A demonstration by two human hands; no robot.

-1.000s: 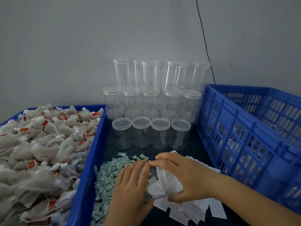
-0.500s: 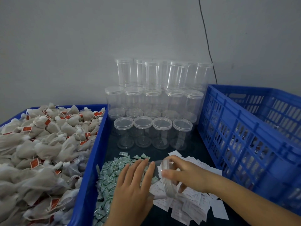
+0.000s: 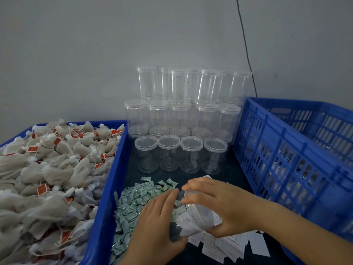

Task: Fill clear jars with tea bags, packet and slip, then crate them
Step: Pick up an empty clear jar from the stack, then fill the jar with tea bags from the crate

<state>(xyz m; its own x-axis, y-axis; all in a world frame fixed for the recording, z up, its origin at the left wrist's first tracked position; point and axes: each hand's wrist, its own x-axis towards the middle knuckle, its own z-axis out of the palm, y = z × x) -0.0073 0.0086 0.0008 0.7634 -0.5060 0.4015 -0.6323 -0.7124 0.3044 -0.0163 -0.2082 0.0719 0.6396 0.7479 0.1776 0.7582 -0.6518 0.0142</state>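
Observation:
A clear jar (image 3: 176, 233) lies on its side over the dark table. My left hand (image 3: 154, 232) holds its body, fingers laid over it and thumb beneath. At the jar's mouth, the clear lid (image 3: 198, 214) is gripped by my right hand (image 3: 225, 205), fingers curled over its rim. Under the hands lie a heap of small green-white packets (image 3: 133, 199) and a scatter of white paper slips (image 3: 219, 245). Tea bags (image 3: 47, 169) with red tags fill the blue tray (image 3: 107, 197) on the left. The blue crate (image 3: 286, 159) stands at the right.
Lidded empty clear jars (image 3: 181, 119) are stacked in tiers against the grey wall, with a front row of several jars (image 3: 181, 153) on the table. A black cable (image 3: 246, 44) runs down the wall behind the crate.
My right hand has shifted its grip on the lid: half a second ago the lid stood edge-on in my fingers, now they curl over it. My left hand stays on the jar.

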